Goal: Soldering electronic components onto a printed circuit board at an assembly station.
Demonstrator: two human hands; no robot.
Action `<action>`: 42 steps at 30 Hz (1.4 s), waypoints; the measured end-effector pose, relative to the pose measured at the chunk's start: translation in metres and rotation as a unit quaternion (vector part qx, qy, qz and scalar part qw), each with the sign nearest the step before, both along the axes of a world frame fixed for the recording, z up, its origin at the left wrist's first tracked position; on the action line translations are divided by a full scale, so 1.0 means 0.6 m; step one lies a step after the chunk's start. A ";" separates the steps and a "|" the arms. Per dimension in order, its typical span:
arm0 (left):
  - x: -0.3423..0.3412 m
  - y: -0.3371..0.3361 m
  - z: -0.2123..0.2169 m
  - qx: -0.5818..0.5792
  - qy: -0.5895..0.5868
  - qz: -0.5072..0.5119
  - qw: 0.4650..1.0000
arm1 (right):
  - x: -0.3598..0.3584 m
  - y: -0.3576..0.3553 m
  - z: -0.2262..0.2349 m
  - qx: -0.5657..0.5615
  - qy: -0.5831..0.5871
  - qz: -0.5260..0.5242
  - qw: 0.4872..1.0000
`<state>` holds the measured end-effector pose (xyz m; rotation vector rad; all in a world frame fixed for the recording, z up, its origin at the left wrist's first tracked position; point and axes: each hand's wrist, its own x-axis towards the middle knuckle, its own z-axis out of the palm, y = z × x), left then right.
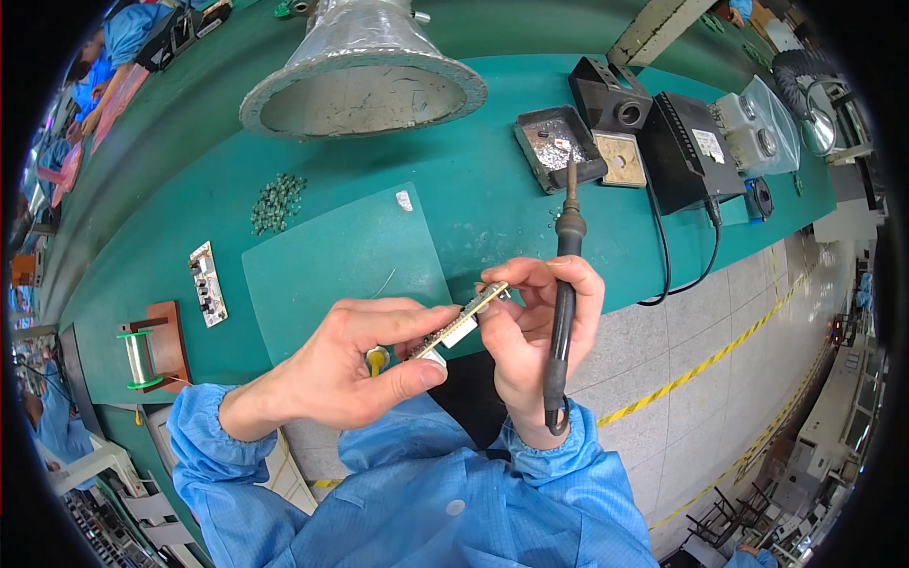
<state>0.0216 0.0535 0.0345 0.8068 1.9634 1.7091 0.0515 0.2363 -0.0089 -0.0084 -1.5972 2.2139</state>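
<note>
A small circuit board (461, 320) is held edge-on and tilted in front of my body. My left hand (365, 355) is closed on its lower left end, thumb and fingers on either side. At its upper right end, the fingertips of my right hand (532, 327) pinch the board. The same hand also grips a black soldering iron (562, 317), whose tip points up and away from me. White and dark parts stick out from the board's faces; their details are too small to tell.
A metal fume hood (365, 90) hangs at the back. On the green mat (502, 218) are a solder tray (547, 156), an iron stand (611, 99), a black soldering station (682, 147), small green components (277, 202), another circuit board (207, 284) and a solder spool (142, 358).
</note>
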 end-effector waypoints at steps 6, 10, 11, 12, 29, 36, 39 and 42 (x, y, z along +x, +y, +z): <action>-0.002 0.001 -0.009 -0.012 0.022 0.008 1.000 | -0.005 -0.007 -0.001 -0.028 -0.006 -0.005 1.000; -0.003 0.000 -0.012 -0.030 0.016 0.008 0.999 | -0.012 -0.012 -0.007 -0.046 -0.016 -0.004 0.999; -0.004 0.000 -0.016 -0.028 0.018 0.013 0.999 | -0.014 -0.012 -0.008 -0.053 -0.017 -0.004 0.998; -0.005 -0.001 -0.018 -0.026 0.019 0.018 0.999 | -0.014 -0.013 -0.011 -0.054 -0.017 -0.006 0.998; -0.016 -0.022 -0.031 0.114 -0.251 0.031 0.961 | -0.035 0.038 -0.024 -0.064 -0.045 0.057 0.995; -0.017 -0.070 -0.032 0.144 -0.209 0.068 0.965 | -0.046 0.100 -0.042 0.175 0.040 -0.003 0.984; -0.019 -0.078 -0.035 0.126 -0.177 0.110 0.970 | -0.053 0.123 -0.053 0.292 0.055 -0.043 0.954; -0.019 -0.085 -0.031 0.131 -0.168 0.125 0.969 | -0.052 0.152 -0.047 0.435 0.081 -0.048 0.896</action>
